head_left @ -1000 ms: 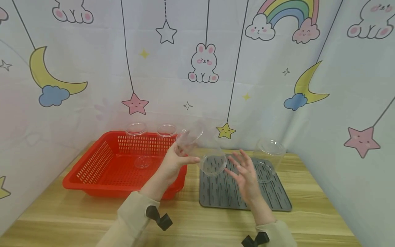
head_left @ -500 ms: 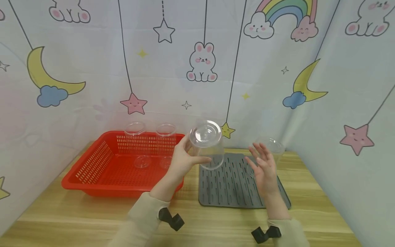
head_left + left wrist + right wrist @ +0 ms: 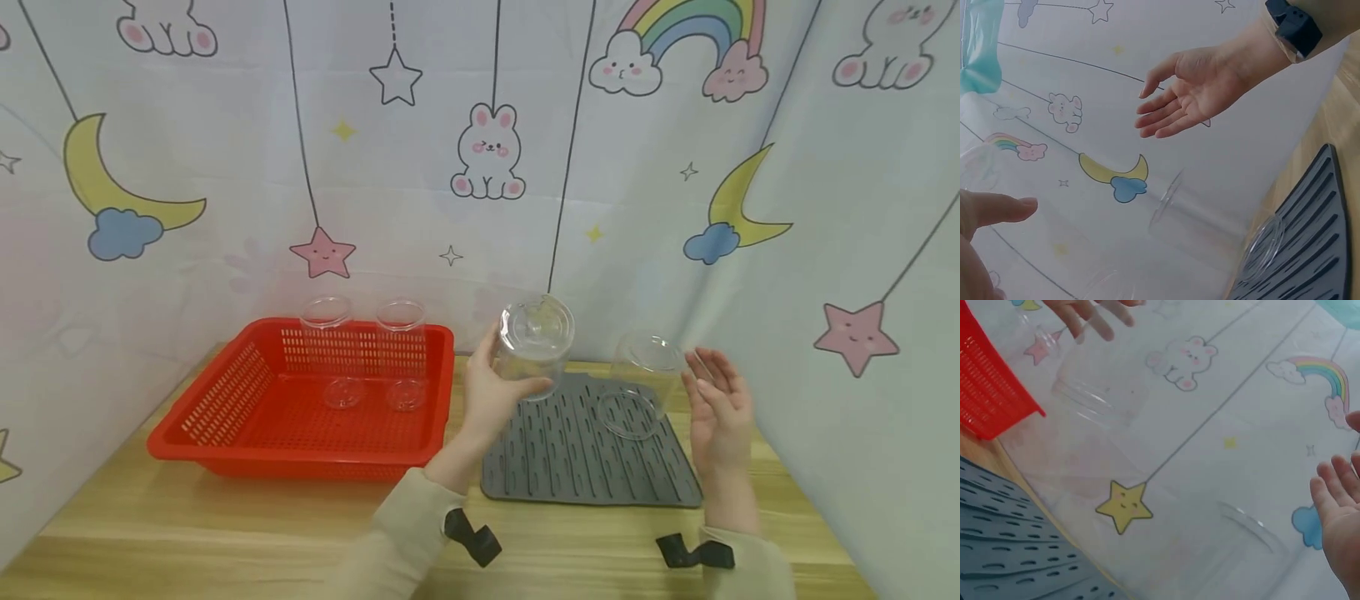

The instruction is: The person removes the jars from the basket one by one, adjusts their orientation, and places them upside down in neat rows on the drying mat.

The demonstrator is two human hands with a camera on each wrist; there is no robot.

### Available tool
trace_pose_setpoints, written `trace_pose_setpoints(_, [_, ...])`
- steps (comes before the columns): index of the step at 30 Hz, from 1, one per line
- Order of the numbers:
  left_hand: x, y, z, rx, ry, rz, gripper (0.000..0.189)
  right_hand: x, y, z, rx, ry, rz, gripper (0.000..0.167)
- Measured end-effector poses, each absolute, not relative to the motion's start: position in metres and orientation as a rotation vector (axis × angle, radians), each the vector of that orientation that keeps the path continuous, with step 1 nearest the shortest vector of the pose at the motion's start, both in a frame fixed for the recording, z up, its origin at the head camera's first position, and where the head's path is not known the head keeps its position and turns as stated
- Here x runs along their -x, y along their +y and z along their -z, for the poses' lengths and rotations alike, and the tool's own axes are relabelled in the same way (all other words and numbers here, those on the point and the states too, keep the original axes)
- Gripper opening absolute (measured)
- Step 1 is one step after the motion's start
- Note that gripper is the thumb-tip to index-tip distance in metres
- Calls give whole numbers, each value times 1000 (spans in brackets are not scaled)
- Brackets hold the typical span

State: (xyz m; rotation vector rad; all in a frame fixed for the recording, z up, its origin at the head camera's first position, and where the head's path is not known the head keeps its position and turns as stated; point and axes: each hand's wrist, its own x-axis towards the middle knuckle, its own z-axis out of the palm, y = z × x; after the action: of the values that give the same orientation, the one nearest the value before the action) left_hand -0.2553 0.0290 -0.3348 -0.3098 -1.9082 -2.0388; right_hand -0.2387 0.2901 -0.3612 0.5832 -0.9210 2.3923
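My left hand (image 3: 491, 387) grips a clear cup (image 3: 536, 333) round its side, holding it base up over the back left of the grey ridged mat (image 3: 555, 467). Another clear cup (image 3: 637, 383) stands upside down at the mat's right side. Just right of that cup is my right hand (image 3: 722, 408), its fingers extended and holding nothing. In the left wrist view a gap shows between my right hand (image 3: 1194, 94) and the standing cup (image 3: 1200, 234). The right wrist view catches my left fingers (image 3: 1088, 319) at the top and my right palm (image 3: 1344, 537) at the edge.
A red plastic basket (image 3: 300, 454) with slotted walls stands on the wooden table (image 3: 225, 533), left of the mat. Inside it are two clear cups (image 3: 343, 393) (image 3: 406, 395) side by side, rims up. A patterned cloth (image 3: 420, 217) hangs behind and along both sides.
My left hand has carried its cup rightward over the mat, turning the base up and toward me. My right hand has moved right, past the standing cup.
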Motion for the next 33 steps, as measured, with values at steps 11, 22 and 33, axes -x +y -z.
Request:
trace_pose_setpoints(11, [273,64,361,153,-1978,2043,102,243,336,390,-172,-894,-2422,34])
trace_pose_setpoints(22, [294,85,382,157,-1997,2106,100,244,369,431,93,-1262,-2449,38])
trace_pose_setpoints(33, [312,98,392,162,-2097,2019,100,250,388,467,181,-1769,-2354,68])
